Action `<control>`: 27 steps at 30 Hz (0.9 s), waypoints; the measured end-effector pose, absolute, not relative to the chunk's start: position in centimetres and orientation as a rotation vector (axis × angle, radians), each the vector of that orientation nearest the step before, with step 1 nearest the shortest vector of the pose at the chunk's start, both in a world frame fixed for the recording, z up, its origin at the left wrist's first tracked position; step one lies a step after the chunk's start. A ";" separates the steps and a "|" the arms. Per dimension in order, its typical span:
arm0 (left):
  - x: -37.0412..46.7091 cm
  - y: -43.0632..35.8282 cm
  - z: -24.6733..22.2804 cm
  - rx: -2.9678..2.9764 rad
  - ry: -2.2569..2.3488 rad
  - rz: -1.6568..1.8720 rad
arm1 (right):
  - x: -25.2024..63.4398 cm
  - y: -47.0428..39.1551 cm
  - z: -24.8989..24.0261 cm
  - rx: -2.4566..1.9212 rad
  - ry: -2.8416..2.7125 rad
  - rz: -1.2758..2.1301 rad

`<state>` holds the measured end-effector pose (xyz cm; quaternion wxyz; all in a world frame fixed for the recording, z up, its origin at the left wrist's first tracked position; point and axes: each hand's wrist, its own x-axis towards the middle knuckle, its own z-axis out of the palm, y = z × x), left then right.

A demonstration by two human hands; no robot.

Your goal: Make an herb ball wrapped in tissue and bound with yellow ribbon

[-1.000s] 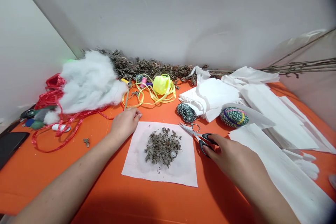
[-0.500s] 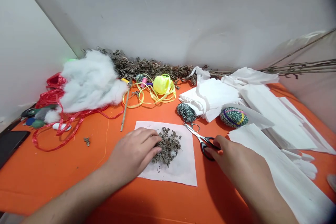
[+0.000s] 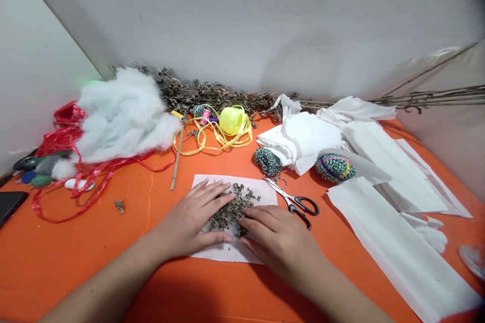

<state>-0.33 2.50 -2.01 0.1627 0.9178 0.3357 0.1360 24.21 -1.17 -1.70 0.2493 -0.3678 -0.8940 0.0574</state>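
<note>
A small heap of crumbled dried leaves (image 3: 226, 214) lies on a white paper sheet (image 3: 242, 255) in front of me. On the heap's left side rests my left hand (image 3: 193, 219), fingers spread and stretched over the paper and leaf edge. My right hand (image 3: 278, 237) is at the heap's right side, fingers extended and touching the leaves; part of the heap is hidden beneath them. Just beyond the right hand, black-handled scissors (image 3: 295, 202) lie on the orange table (image 3: 144, 272), their blades partly open.
White cotton stuffing (image 3: 125, 116) and red ribbon (image 3: 102, 186) lie at the left. A yellow ribbon roll (image 3: 232, 121) stands before dried branches (image 3: 212, 95). Green-white yarn (image 3: 267, 161), a wound yarn ball (image 3: 335, 168) and white cloth pieces (image 3: 394, 242) occupy the right.
My right hand has let go of the scissors and moved left onto the leaves. The scissors stay on the table. My left hand's fingers have spread wider.
</note>
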 end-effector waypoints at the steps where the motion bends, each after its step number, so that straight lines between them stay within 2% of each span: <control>1: -0.5 2.6 -2.1 2.623 0.936 0.334 | 24.1 -1.1 -1.8 -0.956 -2.456 0.174; 6: -0.5 2.6 -2.6 2.626 0.924 0.258 | 24.4 -1.0 -1.0 -0.871 -2.384 0.153; 12: -0.1 2.5 -2.0 2.575 0.948 0.388 | 23.9 -1.8 0.4 -0.930 -2.463 0.187; 17: -0.3 2.4 -2.0 2.559 1.085 0.496 | 22.5 -2.4 -0.8 -0.890 -2.614 0.226; 27: -0.4 2.1 -1.7 2.476 1.208 0.492 | 21.6 -2.3 -2.5 -0.913 -2.669 0.122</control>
